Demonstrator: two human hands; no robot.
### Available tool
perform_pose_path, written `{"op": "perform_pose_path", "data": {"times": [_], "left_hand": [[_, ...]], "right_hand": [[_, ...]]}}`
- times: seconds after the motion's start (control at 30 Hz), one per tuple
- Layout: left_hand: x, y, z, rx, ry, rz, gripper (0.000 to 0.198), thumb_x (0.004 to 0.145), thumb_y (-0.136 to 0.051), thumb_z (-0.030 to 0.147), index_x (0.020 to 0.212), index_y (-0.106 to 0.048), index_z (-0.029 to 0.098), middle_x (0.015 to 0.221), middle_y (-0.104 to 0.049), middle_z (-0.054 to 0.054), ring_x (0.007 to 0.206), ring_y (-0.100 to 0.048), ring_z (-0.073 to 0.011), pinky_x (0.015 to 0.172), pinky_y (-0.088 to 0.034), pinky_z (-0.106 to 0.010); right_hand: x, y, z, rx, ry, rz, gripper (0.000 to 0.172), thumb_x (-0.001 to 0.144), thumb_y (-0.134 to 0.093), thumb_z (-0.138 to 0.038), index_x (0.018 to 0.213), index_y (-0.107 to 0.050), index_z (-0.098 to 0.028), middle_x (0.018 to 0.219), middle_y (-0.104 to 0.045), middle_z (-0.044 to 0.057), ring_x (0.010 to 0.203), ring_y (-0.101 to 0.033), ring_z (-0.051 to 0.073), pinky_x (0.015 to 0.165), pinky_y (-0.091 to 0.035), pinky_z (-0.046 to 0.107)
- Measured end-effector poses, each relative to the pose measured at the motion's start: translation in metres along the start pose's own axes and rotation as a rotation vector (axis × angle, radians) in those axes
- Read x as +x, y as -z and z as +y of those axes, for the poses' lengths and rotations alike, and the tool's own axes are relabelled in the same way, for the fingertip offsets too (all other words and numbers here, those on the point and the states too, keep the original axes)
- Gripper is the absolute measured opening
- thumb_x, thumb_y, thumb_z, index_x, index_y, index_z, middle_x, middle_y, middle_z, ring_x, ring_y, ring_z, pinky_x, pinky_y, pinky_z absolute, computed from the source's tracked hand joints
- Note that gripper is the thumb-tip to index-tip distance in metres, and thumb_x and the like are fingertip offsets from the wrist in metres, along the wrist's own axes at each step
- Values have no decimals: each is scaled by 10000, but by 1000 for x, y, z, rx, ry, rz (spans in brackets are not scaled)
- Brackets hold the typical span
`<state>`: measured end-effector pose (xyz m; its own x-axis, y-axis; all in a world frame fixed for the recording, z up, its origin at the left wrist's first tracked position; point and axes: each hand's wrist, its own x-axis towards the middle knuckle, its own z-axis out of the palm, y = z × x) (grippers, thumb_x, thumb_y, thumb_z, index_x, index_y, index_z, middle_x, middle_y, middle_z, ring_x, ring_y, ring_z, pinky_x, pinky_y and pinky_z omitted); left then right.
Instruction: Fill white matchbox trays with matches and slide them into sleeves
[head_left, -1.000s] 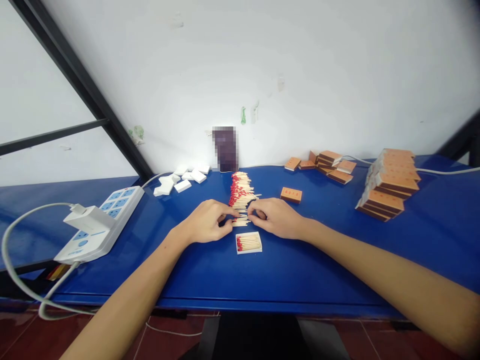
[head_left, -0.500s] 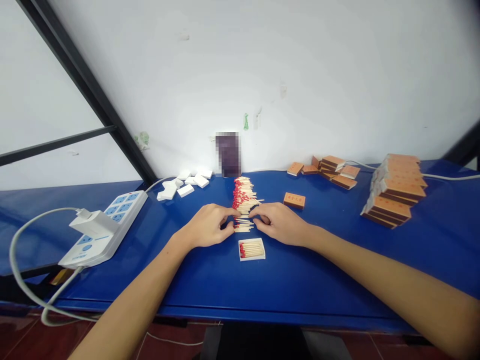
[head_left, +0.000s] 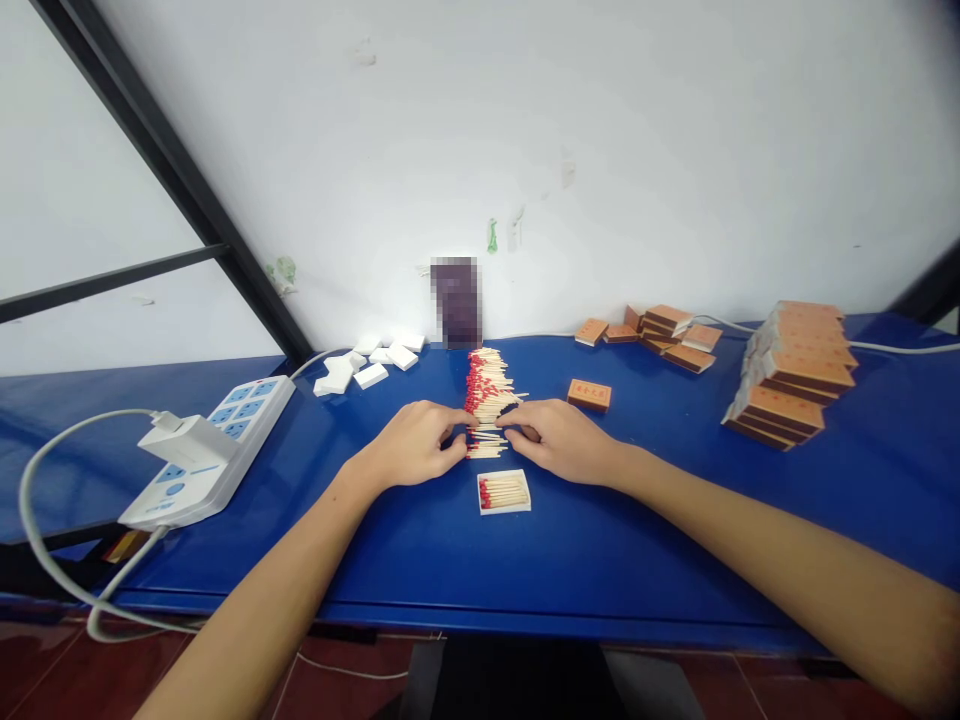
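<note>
A long heap of red-tipped matches (head_left: 486,385) lies on the blue table (head_left: 420,540). My left hand (head_left: 416,445) and my right hand (head_left: 559,438) rest at its near end, one on each side, fingers curled and pinching a small bunch of matches between them. Just in front of my hands sits a small white tray (head_left: 503,492), open and partly filled with matches.
A white power strip (head_left: 206,450) with a plugged adapter and cable lies at the left. Empty white trays (head_left: 367,365) sit by the wall. Orange matchbox sleeves: one single (head_left: 589,394), a loose group (head_left: 660,330), a tall stack (head_left: 791,375) at right.
Both hands stay at the near end of the heap, with only small shifts of the fingers on the matches. The view has moved slightly.
</note>
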<state>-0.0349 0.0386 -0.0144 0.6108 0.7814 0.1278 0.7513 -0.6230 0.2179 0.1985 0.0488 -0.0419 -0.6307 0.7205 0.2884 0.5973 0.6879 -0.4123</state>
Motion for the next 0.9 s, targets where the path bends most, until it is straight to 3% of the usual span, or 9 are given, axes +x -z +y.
{"op": "perform_pose_path", "data": {"times": [0.3, 0.5, 0.67, 0.9], "left_hand": [[0, 3, 2, -9, -6, -11, 255, 853, -501, 227, 1028, -685, 211, 615, -583, 34, 535, -489, -116, 576, -328, -237], [0, 3, 0, -12, 15, -8, 43, 752, -512, 165, 777, -507, 199, 559, -487, 59, 495, -393, -106, 531, -256, -250], [0, -1, -2, 9, -21, -48, 144, 707, -512, 170, 670, -376, 200, 558, -437, 51, 506, -350, -109, 531, -235, -265], [0, -2, -2, -7, -13, -66, 175, 728, -517, 226, 663, -357, 201, 551, -432, 45, 502, -347, -111, 536, -231, -271]], "right_hand": [[-3, -1, 2, 36, 11, -28, 262, 922, -582, -407, 1063, -683, -210, 685, -580, -28, 608, -482, 107, 591, -275, 246], [-4, 2, -1, 19, 16, -31, 95, 896, -575, -276, 930, -626, -204, 635, -519, -54, 578, -436, 89, 570, -241, 237], [-4, 2, -3, -10, 13, -30, 32, 843, -579, -212, 869, -566, -198, 647, -507, -55, 573, -412, 87, 560, -215, 240], [-3, 1, -2, -5, 9, -38, 104, 881, -564, -250, 797, -535, -197, 652, -509, -54, 582, -413, 84, 566, -219, 242]]}}
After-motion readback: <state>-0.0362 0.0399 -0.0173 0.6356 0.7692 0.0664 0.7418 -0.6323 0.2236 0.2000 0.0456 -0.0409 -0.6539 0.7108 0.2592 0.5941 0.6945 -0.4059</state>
